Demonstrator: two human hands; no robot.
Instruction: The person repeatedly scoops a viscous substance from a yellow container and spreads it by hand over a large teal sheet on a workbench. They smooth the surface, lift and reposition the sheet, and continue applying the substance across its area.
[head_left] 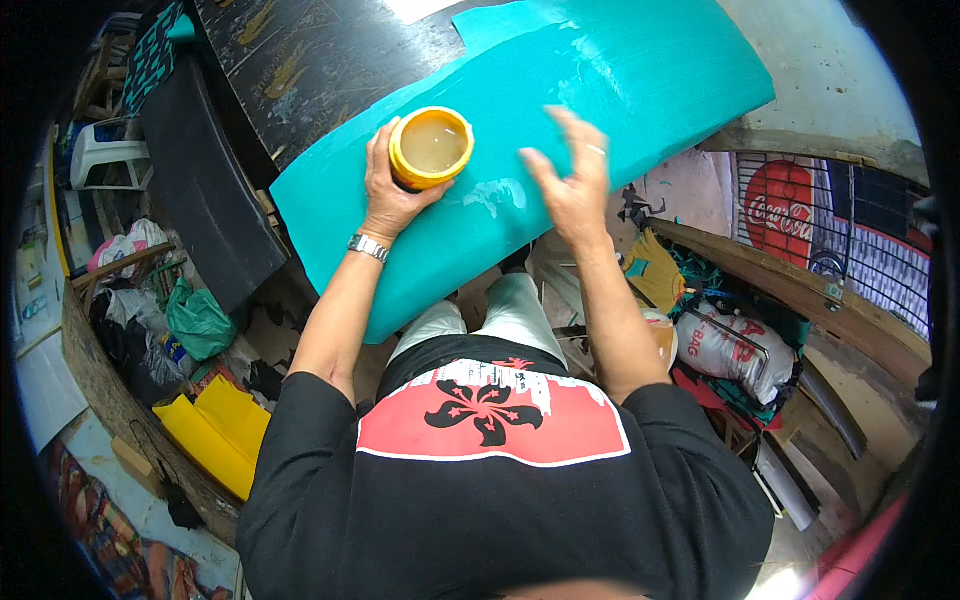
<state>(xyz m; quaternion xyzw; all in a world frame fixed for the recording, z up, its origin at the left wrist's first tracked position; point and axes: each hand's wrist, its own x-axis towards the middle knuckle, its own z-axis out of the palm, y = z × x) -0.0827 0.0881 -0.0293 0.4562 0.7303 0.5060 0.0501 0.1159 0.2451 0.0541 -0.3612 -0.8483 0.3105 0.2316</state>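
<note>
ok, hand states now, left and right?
Left hand: closed on the yellow tub.
Right hand: open, fingers spread on the teal sheet, holding nothing.

a black short-sleeved shirt [490, 500] with a red panel and black flower print. pale trousers [500, 315]. a metal wristwatch [368, 247] and 1 ring [596, 150].

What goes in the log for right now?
left hand: holds yellow tub | right hand: open on teal sheet
</note>
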